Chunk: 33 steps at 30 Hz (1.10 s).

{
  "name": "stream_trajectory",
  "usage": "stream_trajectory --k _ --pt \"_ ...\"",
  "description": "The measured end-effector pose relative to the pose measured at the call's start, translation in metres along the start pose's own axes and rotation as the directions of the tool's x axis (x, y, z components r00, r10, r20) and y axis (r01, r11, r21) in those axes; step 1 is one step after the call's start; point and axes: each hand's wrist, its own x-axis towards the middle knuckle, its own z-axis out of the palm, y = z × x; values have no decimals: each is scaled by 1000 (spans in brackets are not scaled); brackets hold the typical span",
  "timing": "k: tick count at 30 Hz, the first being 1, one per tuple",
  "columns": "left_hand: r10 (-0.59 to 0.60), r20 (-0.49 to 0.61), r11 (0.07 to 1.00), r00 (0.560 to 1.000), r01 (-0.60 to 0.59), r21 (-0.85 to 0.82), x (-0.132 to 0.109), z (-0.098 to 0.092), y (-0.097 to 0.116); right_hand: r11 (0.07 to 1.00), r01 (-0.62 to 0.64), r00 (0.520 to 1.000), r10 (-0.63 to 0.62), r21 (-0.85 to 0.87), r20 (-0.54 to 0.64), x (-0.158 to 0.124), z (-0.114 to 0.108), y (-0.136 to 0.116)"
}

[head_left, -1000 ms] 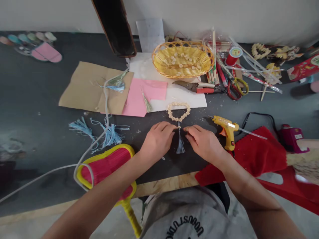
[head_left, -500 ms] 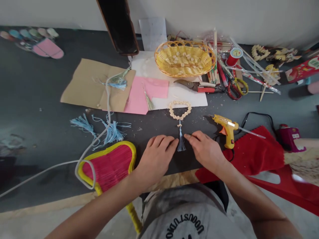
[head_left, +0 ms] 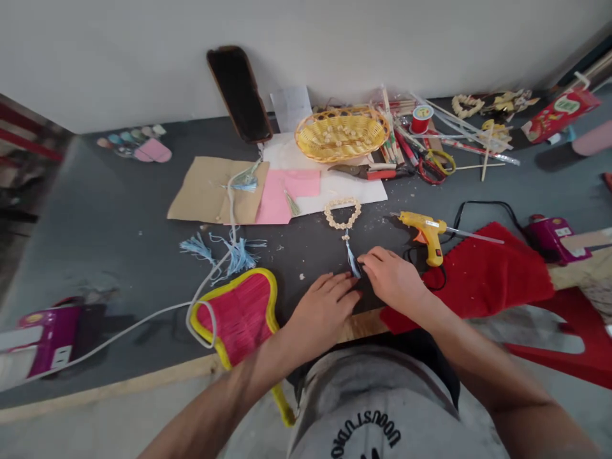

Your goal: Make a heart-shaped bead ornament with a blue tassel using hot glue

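Observation:
A heart-shaped ring of small cream beads [head_left: 327, 217] lies on the dark table, with a bead cluster and a light-blue tassel [head_left: 352, 258] extending from its lower point toward me. My left hand [head_left: 327, 305] rests palm down just below the tassel's tip, its fingers stretched out and holding nothing visible. At the tassel's right side, my right hand [head_left: 392, 275] has its fingers bent and drawn together, the fingertips against or very close to the strands. Whether anything is pinched between them is hidden.
A yellow glue gun [head_left: 428, 234] lies right of my hands, near red cloth [head_left: 497, 268]. Behind are a wicker basket [head_left: 315, 148], pruning shears [head_left: 377, 172] and scissors [head_left: 437, 167]. Blue tassels [head_left: 241, 256], a white cable [head_left: 198, 290] and a pink-and-yellow frame [head_left: 243, 312] lie left.
The camera view has shifted. The tassel now slants right and looks narrower. My left hand has moved down toward its tip, and my right fingers have curled in closer together.

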Motion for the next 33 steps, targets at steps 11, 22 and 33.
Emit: stream_trajectory --k 11,22,33 --pt "-154 -63 957 986 133 -257 -8 -23 4 988 138 990 -137 74 -25 -27 0 4" --pt "-689 -286 713 666 551 -435 -11 -38 -41 936 349 937 -347 40 -47 -14 13 -34" --pt "-532 -392 843 751 513 -162 66 -42 -83 999 16 976 -6 43 -219 29 -41 32"
